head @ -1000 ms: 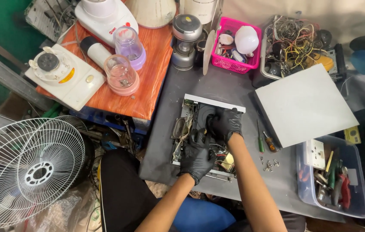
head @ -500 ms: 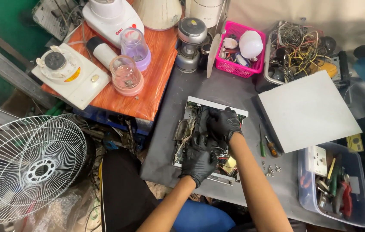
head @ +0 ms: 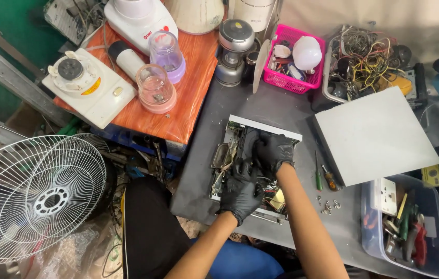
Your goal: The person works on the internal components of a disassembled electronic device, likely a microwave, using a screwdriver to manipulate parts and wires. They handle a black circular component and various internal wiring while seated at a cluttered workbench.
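Looking down from the head camera: both hands in black gloves work inside an opened electronic chassis (head: 230, 155), a shallow metal box with its cover off, lying near the front edge of the grey workbench (head: 281, 108). Left hand (head: 240, 192) sits over the near half of the chassis, fingers curled down into the wiring; whether they pinch anything cannot be told. Right hand (head: 274, 152) rests just beyond it, touching the left, fingers bent together and pressed into the box interior; its grip is hidden too.

Just right of the chassis lie two screwdrivers (head: 323, 175) and a scatter of small screws (head: 328, 205). A flat grey cover panel (head: 377, 134) lies toward the bench's right edge. Clear bin of hand tools (head: 405, 227) at the front right corner. Pink basket (head: 294, 57) and tray of tangled wires (head: 364, 62) along the far edge. Orange table (head: 193, 93) on the left carries blender jars and bases. White fan grille (head: 33, 194) stands on the floor at left.
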